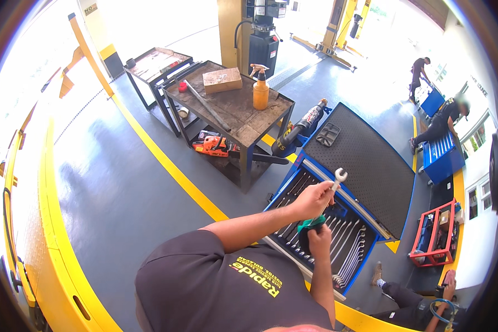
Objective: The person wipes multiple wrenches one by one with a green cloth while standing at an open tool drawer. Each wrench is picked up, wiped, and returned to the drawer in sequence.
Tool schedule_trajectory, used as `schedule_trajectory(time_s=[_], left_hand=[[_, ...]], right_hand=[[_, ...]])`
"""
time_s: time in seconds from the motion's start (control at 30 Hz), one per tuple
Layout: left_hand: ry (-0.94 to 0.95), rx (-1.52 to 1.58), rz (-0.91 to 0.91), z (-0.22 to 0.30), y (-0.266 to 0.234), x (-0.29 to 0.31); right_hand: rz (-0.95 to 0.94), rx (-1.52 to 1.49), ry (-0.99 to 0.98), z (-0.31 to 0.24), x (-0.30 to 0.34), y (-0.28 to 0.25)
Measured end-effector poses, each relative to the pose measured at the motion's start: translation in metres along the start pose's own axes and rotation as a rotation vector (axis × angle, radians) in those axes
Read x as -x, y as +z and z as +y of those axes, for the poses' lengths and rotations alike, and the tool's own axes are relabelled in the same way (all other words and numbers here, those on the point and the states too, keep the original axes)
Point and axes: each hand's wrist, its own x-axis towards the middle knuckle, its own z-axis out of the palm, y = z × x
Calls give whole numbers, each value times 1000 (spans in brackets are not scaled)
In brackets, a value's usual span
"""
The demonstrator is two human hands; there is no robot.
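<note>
My left hand (pixel 314 201) is closed around the shaft of a combination wrench (pixel 340 177), its open-jaw end pointing up and away. Just below, my right hand (pixel 320 240) grips a green cloth (pixel 310 224), which is wrapped against the lower part of the wrench and hides that end. Both hands are above an open drawer (pixel 296 260) of a blue tool cabinet (pixel 409 193). Several wrenches (pixel 353 252) lie in rows in the drawer, graded by size; my hands cover part of them.
A black tray (pixel 328 134) sits on the cabinet's mat. Beyond, a metal cart (pixel 276 122) bears an orange spray bottle (pixel 260 94), a cardboard box (pixel 222 80) and a bar, with a chainsaw (pixel 213 145) below. A person's leg (pixel 401 293) extends at lower right, near a red cart (pixel 432 257).
</note>
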Motion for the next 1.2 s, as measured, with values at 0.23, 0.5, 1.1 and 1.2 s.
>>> schedule_trajectory(time_s=[0.23, 0.5, 1.1, 1.2], left_hand=[[-38, 542, 377, -15, -1, -7], [-354, 210, 403, -91, -31, -3], [-146, -1105, -292, -241, 31, -3], [-140, -1188, -322, -242, 34, -13]], right_hand=[[318, -223, -197, 3, -29, -14], [346, -265, -55, 68, 31, -20], [660, 262, 299, 188, 110, -73], [653, 235, 270, 187, 108, -76]])
